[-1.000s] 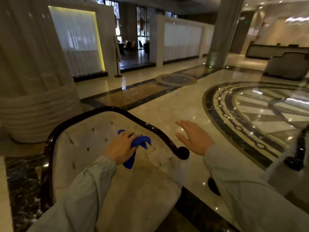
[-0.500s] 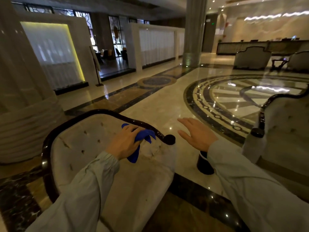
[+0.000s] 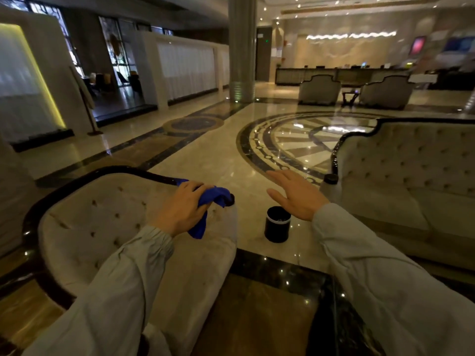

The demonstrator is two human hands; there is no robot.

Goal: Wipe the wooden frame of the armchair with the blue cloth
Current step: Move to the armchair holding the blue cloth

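- Against the frame half a second earlier, the left hand (image 3: 183, 209) is found shifted along the dark rail towards the knob at the arm's end, so that the blue cloth (image 3: 209, 201) is now draped against that knob; the view has also swung rightwards, bringing more of the sofa (image 3: 411, 170) and the reception counter (image 3: 341, 74) into sight.
- The blue cloth is gripped in the closed left hand at about 9 o'clock of centre, pressed onto the wooden frame (image 3: 108, 173) of the armchair (image 3: 102, 227), with a tail hanging below the fist.
- The right hand (image 3: 295, 195) is held spread and flat, palm down, at about 3 o'clock of centre, touching nothing, much as before.
- A small black cylindrical bin (image 3: 278, 224) is seen on the floor (image 3: 210, 155) between the armchair and the sofa, just under the right hand.
- The floor is polished marble with a dark circular inlay at 1 o'clock; a column (image 3: 241, 47) stands at 12 o'clock, two further armchairs beyond it.
- The knob is mostly hidden by the cloth; the armchair's seat is covered by the left sleeve; the far wall at 2 o'clock is blurred.
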